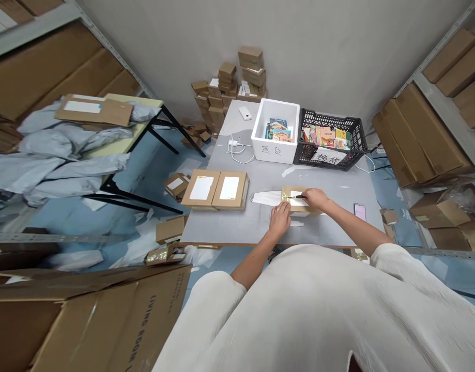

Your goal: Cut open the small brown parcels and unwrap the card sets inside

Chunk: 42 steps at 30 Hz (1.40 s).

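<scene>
A cardboard box (299, 214) with a white label and shiny tape on its left end lies on the grey table, just in front of me. My right hand (313, 198) is closed round a slim yellow-and-black utility knife (298, 196), whose tip points left onto the taped part of the box. With bent fingers, my left hand (280, 217) holds the box at its near left corner; a ring shows on one finger. Beside the box on the left lies a flat white wrapper (266, 198), partly next to the taped end.
Two labelled boxes (216, 190) sit on the left of the table (256, 178). Behind stand a white foam box (276, 152) and a black crate (330, 160), both with booklets. A phone (359, 212) lies right. Shelves and a large carton (105, 325) flank the table.
</scene>
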### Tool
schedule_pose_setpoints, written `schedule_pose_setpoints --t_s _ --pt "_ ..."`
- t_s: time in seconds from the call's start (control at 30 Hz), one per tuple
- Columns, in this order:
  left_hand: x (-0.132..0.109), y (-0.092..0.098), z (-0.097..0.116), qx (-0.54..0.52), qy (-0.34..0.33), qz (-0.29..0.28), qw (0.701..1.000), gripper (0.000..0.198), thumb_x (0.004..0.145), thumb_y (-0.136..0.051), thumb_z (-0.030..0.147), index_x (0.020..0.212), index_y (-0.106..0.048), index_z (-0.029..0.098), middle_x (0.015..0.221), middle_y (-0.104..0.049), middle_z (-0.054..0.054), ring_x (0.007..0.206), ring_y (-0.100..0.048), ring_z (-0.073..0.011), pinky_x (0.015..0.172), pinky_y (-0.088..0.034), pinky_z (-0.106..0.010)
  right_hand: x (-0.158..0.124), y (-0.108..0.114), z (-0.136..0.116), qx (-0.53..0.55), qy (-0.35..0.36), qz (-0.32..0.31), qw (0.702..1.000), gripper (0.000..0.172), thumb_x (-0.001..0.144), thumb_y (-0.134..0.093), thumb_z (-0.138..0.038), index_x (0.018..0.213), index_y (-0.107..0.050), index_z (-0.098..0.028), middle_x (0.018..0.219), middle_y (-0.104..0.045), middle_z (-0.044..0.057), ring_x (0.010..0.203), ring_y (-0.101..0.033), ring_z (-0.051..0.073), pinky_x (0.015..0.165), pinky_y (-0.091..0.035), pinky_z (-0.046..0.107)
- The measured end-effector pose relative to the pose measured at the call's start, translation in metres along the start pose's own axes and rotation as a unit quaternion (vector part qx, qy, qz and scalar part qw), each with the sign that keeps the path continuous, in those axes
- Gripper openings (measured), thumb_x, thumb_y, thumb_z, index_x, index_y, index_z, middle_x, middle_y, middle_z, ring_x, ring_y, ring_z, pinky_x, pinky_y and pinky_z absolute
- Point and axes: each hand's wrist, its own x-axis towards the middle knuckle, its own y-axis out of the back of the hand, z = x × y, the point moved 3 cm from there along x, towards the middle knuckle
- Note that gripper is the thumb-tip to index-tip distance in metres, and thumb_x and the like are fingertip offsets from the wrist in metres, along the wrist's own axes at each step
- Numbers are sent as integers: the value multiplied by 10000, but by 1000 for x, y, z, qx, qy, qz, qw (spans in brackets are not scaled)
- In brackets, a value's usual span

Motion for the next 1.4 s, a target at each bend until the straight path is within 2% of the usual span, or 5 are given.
schedule_pose_setpoints --t_s 0.27,0.63,0.97,1.23,1.4 --pt "5 1 11 80 27 -9 996 488 1094 -489 268 1576 -568 272 1539 -624 -164 1485 -532 -327 1183 -434 -496 -9 0 22 -35 -32 -43 998 356 1098 -511 -279 1259 -821 -210 1304 -785 163 1159 -740 304 942 -542 347" --pt "10 2 18 132 67 -44 988 517 1097 -506 263 1612 -550 296 1501 -626 -172 1435 -536 -331 1160 -417 -501 -41 3 70 -40 -35 -59 997 347 1095 -499 -245 1236 -813 -200 1291 -776 187 1187 -729 315 925 -533 357" --pt "13 1 18 135 83 -57 986 506 1107 -461 259 1605 -546 294 1489 -621 -170 1409 -539 -314 1168 -417 -505 -48 -21 115 -29 -34 -49 998 318 1082 -548 -291 1201 -831 -211 1248 -789 188 1130 -732 326 872 -523 378" --pt "13 3 14 120 86 -44 988 480 1082 -493 250 1547 -609 275 1438 -629 -179 1362 -563 -338 1156 -426 -520 -87 -33 191 23 -63 -2 998 328 1054 -604 -430 1184 -853 -259 1146 -823 147 1045 -732 309 797 -503 342" --pt "29 -1 21 105 89 -35 990 469 1023 -534 232 1480 -635 266 1506 -585 -177 1426 -515 -364 1190 -397 -555 -109 -42 217 155 -100 71 980 383 1060 -567 -472 1248 -831 -270 1110 -840 91 990 -735 277 779 -486 302"
